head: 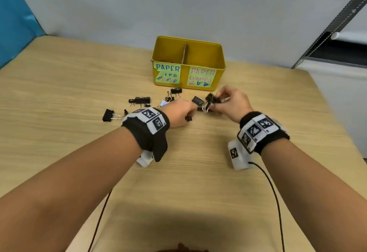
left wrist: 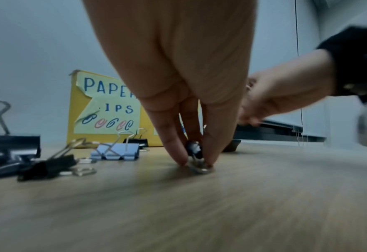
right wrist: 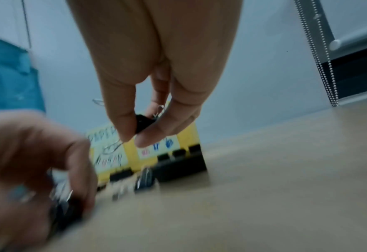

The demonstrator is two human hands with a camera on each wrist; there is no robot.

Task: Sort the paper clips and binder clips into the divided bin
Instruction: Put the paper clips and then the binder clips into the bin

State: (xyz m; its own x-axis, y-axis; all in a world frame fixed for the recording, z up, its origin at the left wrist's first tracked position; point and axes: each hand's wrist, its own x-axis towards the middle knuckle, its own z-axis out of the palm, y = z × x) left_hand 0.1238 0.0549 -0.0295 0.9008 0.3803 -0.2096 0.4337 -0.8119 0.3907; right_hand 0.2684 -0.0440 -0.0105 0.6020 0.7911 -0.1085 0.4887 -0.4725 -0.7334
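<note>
Before the yellow bin [head: 218,53], both hands pinch small binder clips: left [left wrist: 194,148], right [right wrist: 142,124]; loose clips [head: 139,100] alongside.

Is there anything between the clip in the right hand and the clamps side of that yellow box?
Nothing visible. The right hand pinches a small black binder clip just in front of the yellow bin, whose open right compartment has no lid.

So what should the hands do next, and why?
Probably the right hand should carry its small black binder clip to the yellow bin and drop it in the side labelled PAPER CLAMPS. That clip is already pinched and off the table, and the bin sits just behind it. The left hand is only now pinching another clip on the wood.
</note>
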